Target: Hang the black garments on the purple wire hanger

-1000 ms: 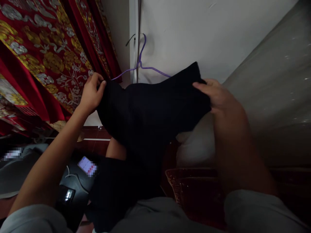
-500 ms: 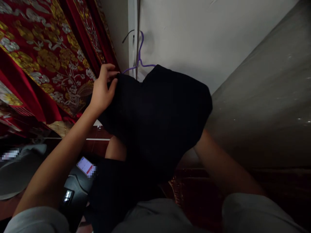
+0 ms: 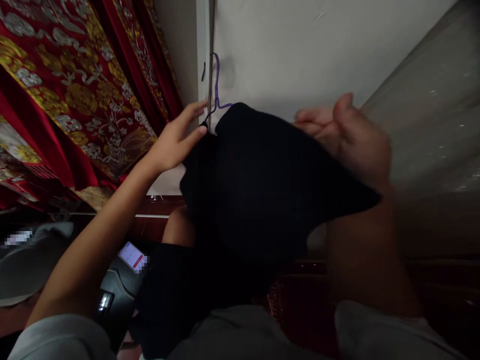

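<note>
A dark garment [image 3: 255, 185] hangs on a purple hanger [image 3: 217, 85], whose hook catches at the narrow white edge by the wall. My left hand [image 3: 178, 142] is at the garment's upper left, its thumb at the front and its fingers behind by the hanger's arm, with a bit of the cloth between them. On the other side, my right hand [image 3: 360, 140] is slightly blurred, palm up with the thumb raised and fingers apart. The garment's right edge spreads out to a point in front of that palm and wrist and hides part of them.
Red curtains [image 3: 75, 90] with gold and silver patterns hang at the left. Below them a lit phone [image 3: 133, 256] lies on a black case [image 3: 120, 282]. A pale wall [image 3: 318, 55] stands behind the garment, and a greyish shiny sheet [image 3: 435, 150] covers the right side.
My right hand has come up from behind the garment into view, and the garment's right side has spread outward. My left hand has moved right toward the hanger's middle; the hanger has turned.
</note>
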A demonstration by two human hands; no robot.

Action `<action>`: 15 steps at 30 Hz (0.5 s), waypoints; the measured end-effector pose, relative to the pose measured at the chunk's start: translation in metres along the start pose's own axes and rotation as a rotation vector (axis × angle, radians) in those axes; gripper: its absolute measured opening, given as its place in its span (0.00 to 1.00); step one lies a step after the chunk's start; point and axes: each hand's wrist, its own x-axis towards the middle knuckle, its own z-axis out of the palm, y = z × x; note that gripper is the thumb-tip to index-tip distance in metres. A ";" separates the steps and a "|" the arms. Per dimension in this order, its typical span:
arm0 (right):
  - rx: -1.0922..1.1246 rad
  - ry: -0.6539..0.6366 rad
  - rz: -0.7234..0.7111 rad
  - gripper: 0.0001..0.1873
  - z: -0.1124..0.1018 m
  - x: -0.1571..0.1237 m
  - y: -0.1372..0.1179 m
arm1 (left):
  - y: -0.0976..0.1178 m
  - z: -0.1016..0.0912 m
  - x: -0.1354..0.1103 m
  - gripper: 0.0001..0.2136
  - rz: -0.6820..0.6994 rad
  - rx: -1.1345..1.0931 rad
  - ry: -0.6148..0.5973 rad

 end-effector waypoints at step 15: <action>-0.158 -0.362 -0.098 0.40 0.078 -0.033 0.026 | -0.011 0.045 -0.030 0.33 0.083 0.057 -0.027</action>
